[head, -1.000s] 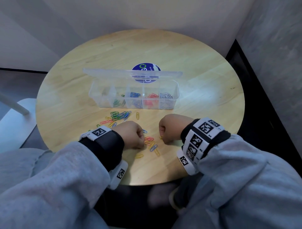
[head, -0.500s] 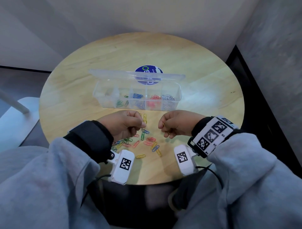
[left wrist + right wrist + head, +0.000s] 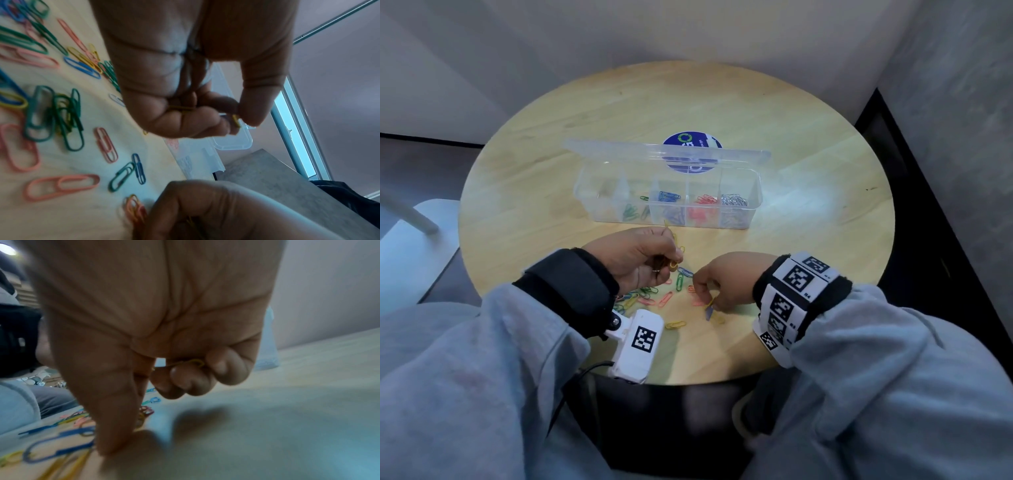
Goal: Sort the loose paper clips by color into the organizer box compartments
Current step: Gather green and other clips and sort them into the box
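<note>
The clear organizer box (image 3: 753,192) stands open mid-table, with green (image 3: 631,214), blue (image 3: 667,197), pink (image 3: 703,200) and silver clips (image 3: 734,200) in separate compartments. Loose coloured clips (image 3: 650,298) lie in front of it. My left hand (image 3: 671,260) is raised just before the box and pinches yellow clips (image 3: 235,121). My right hand (image 3: 705,301) is down on the table by the loose clips. Its curled fingers hold a yellow clip (image 3: 195,362), and its thumb and forefinger pinch at another yellow clip (image 3: 711,303) lying there.
The round wooden table (image 3: 825,222) has a blue sticker (image 3: 690,142) behind the box's raised lid (image 3: 619,150). A single yellow clip (image 3: 675,324) lies near the front edge. Walls close in behind and to the right; a white stool (image 3: 410,240) is on the left.
Both hands lifted from the pile with yellow clips. The left turned palm-up and moved toward the box; the right has now dropped back onto the clips near the front edge.
</note>
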